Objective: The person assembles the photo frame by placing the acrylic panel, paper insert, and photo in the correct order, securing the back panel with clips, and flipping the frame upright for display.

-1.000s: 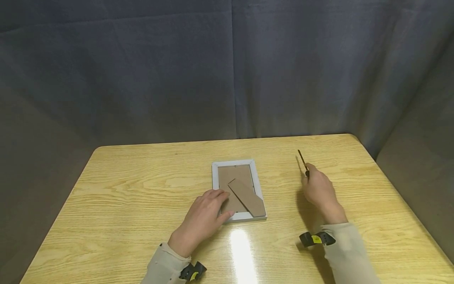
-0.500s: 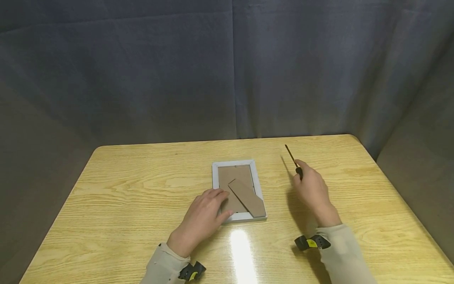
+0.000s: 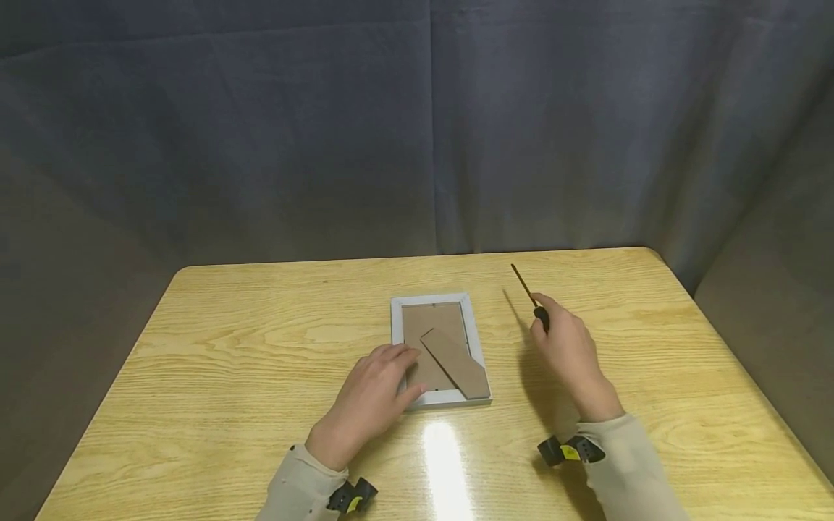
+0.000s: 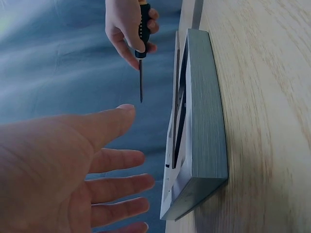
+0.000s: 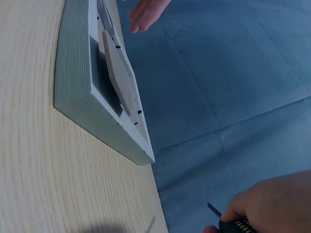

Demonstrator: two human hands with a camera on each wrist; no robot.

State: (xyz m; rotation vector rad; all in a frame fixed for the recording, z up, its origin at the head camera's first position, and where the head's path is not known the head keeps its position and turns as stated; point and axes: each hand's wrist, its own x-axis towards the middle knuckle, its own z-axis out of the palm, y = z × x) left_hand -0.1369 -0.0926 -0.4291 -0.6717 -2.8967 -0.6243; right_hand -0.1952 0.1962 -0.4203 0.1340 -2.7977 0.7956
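A grey-white picture frame (image 3: 473, 340) lies face down on the table, its brown backing board (image 3: 430, 318) upward. Across the board slants a cardboard easel leg (image 3: 456, 365), its lower end over the frame's corner. My left hand (image 3: 368, 398) hovers over the frame's near left corner; in the left wrist view its fingers (image 4: 116, 187) are extended and hold nothing. To the right of the frame, my right hand (image 3: 570, 354) grips a screwdriver (image 3: 541, 317) by its black handle, raised above the table. Its thin dark shaft points away and left. Small dark tabs (image 5: 118, 47) show along the frame's inner edge.
The wood-grain table (image 3: 247, 362) has rounded far corners. Behind it hangs a dark blue-grey curtain (image 3: 313, 145), with more cloth at both sides. A bright light reflection (image 3: 446, 470) lies on the near tabletop. Both wrists wear black camera straps.
My right hand has moved left toward the frame with the screwdriver, slowing in the last half second. The left hand and the frame stay nearly in place.
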